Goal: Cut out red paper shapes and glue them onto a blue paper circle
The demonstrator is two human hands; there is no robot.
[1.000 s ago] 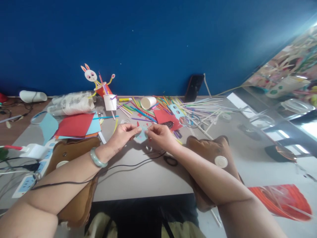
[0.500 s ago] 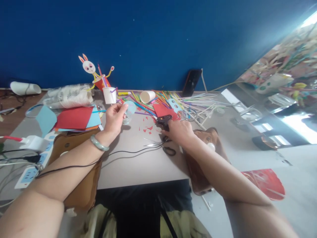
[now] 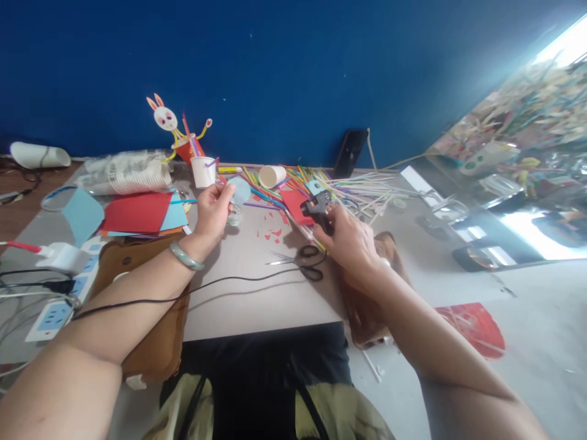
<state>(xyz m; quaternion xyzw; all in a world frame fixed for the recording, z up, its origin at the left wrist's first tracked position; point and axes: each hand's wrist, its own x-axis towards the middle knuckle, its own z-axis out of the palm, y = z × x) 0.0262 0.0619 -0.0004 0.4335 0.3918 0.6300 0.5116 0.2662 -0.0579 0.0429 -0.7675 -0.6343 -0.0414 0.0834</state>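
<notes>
Between thumb and fingers, my left hand pinches a light blue paper disc above the table. Just below the disc sits a small clear container, partly hidden by the hand. My right hand is wrapped round a black glue gun, its nozzle pointing left over a red paper sheet. From the gun a black cord runs left across the table and over my left forearm. Open scissors with black handles lie below the gun, near red paper scraps.
Colourful pipe cleaners and a tipped paper cup lie along the wall. At the left are a rabbit figure, a white cup, bagged cups and a power strip. A phone leans on the wall.
My right hand has raised the glue gun off the table and turned it, uncovering the scissors' handles. My left hand still holds the blue disc, now facing the camera more.
</notes>
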